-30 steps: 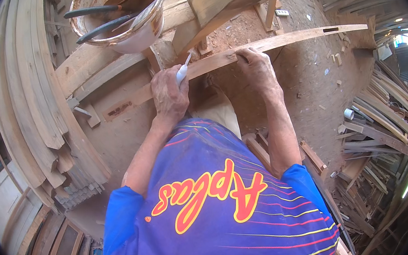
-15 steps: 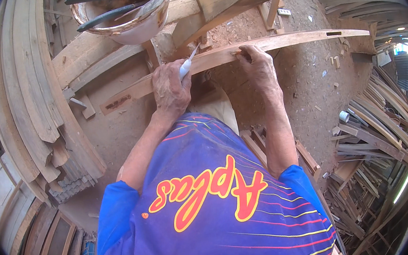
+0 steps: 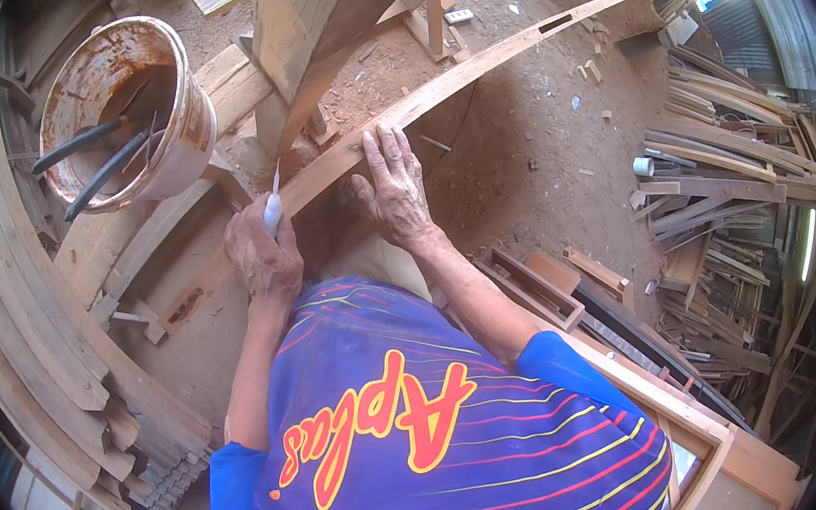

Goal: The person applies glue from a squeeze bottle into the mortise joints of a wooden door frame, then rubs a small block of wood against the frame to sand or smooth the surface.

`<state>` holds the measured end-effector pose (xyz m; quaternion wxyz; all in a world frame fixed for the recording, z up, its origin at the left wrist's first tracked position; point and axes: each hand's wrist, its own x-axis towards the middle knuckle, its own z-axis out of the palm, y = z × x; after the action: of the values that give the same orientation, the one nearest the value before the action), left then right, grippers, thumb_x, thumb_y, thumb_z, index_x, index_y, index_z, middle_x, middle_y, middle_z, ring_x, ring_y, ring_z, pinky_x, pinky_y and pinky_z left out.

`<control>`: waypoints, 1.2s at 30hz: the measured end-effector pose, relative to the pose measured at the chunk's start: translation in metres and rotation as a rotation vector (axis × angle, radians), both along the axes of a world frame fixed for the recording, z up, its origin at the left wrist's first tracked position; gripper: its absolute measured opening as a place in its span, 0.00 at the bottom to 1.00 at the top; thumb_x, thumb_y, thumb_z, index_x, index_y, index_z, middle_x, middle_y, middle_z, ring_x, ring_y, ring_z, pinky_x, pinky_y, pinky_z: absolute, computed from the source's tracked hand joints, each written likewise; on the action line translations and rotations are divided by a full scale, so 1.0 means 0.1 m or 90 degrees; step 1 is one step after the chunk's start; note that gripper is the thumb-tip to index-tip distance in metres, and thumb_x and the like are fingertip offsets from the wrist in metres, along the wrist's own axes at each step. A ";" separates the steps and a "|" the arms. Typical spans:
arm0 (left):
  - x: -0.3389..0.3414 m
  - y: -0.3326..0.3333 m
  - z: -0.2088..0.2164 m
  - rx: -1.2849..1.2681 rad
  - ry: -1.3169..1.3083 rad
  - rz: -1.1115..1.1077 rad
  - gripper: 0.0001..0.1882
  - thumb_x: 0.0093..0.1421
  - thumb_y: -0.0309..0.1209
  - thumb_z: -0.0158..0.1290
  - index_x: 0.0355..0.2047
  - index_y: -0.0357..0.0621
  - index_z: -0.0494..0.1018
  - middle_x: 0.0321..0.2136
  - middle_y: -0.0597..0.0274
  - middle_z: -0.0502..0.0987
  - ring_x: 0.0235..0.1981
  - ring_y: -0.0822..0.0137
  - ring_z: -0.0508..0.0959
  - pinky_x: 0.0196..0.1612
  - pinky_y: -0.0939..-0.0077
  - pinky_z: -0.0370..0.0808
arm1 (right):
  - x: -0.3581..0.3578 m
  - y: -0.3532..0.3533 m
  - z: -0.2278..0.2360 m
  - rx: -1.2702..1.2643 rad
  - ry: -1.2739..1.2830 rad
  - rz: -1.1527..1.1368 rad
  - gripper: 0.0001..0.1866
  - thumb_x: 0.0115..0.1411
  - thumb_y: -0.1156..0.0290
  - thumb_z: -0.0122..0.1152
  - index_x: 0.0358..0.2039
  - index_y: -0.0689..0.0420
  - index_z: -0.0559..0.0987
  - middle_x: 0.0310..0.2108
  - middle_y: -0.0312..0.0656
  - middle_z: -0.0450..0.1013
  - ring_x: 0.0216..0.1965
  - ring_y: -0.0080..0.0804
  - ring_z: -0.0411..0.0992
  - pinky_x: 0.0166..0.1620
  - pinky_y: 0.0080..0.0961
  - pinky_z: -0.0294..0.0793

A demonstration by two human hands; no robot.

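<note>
A long, slightly curved wooden piece (image 3: 482,62) with a slot near its far right end runs diagonally in front of me. My left hand (image 3: 262,251) is closed round a white glue bottle (image 3: 273,214), its thin pointed nozzle tilted upward beside the wood. My right hand (image 3: 394,191) lies over the wood's near edge, fingers stretched out and touching its upper face, with nothing visible in it. Near the left end, a dark recess (image 3: 183,309) shows in the wood.
A stained white bucket (image 3: 199,143) with dark-handled tools (image 3: 102,174) stands at the upper left, beside a thick timber beam (image 3: 303,35). Curved planks (image 3: 19,289) are stacked at the left. Scrap wood (image 3: 721,179) piles up at the right; wooden frames (image 3: 695,434) lie lower right.
My right hand has gone from a pinch at the wood to outstretched fingers, further along toward my left hand. The view has turned, so the bucket shows more fully.
</note>
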<state>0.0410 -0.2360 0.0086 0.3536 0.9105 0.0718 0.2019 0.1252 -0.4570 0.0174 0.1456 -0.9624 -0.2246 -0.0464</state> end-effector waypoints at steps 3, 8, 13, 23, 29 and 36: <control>-0.04 0.00 0.02 0.026 0.001 0.004 0.20 0.65 0.29 0.61 0.56 0.42 0.71 0.46 0.50 0.80 0.50 0.47 0.78 0.59 0.48 0.69 | -0.05 0.07 0.05 -0.014 0.026 -0.005 0.43 0.67 0.58 0.65 0.76 0.62 0.59 0.76 0.62 0.50 0.77 0.65 0.48 0.71 0.58 0.55; -0.01 0.01 0.02 0.020 -0.012 0.003 0.20 0.65 0.29 0.62 0.56 0.43 0.72 0.47 0.53 0.80 0.49 0.48 0.78 0.57 0.49 0.69 | -0.11 0.07 0.04 -0.014 0.049 -0.008 0.42 0.65 0.59 0.69 0.76 0.53 0.63 0.77 0.63 0.47 0.77 0.67 0.45 0.70 0.61 0.56; -0.03 0.03 0.08 0.011 -0.026 0.004 0.20 0.65 0.29 0.62 0.55 0.42 0.72 0.46 0.53 0.80 0.49 0.48 0.78 0.57 0.50 0.69 | -0.07 0.12 0.00 0.103 0.043 -0.024 0.42 0.65 0.59 0.69 0.76 0.48 0.62 0.77 0.63 0.46 0.77 0.70 0.45 0.69 0.65 0.57; -0.02 0.01 0.05 0.023 -0.052 0.012 0.20 0.63 0.29 0.63 0.54 0.42 0.72 0.45 0.53 0.80 0.47 0.48 0.78 0.56 0.50 0.70 | -0.09 0.11 0.10 -0.020 0.007 0.014 0.42 0.64 0.56 0.70 0.76 0.46 0.64 0.75 0.63 0.52 0.75 0.71 0.50 0.68 0.61 0.60; -0.01 0.02 0.05 0.035 -0.059 0.005 0.19 0.63 0.28 0.62 0.53 0.42 0.71 0.44 0.53 0.80 0.47 0.48 0.79 0.55 0.50 0.70 | -0.08 0.13 0.12 -0.003 0.017 0.023 0.43 0.63 0.54 0.72 0.75 0.49 0.64 0.75 0.62 0.52 0.75 0.65 0.51 0.69 0.58 0.59; -0.01 0.03 0.03 0.039 -0.063 0.002 0.20 0.64 0.28 0.62 0.54 0.42 0.71 0.45 0.53 0.80 0.46 0.48 0.79 0.54 0.50 0.70 | -0.03 0.06 0.06 0.021 0.013 0.004 0.44 0.63 0.54 0.71 0.76 0.52 0.63 0.74 0.62 0.53 0.76 0.63 0.51 0.69 0.57 0.58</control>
<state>0.0403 -0.2330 0.0116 0.3281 0.9097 0.0494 0.2496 0.1224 -0.4510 0.0236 0.1638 -0.9596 -0.2252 -0.0394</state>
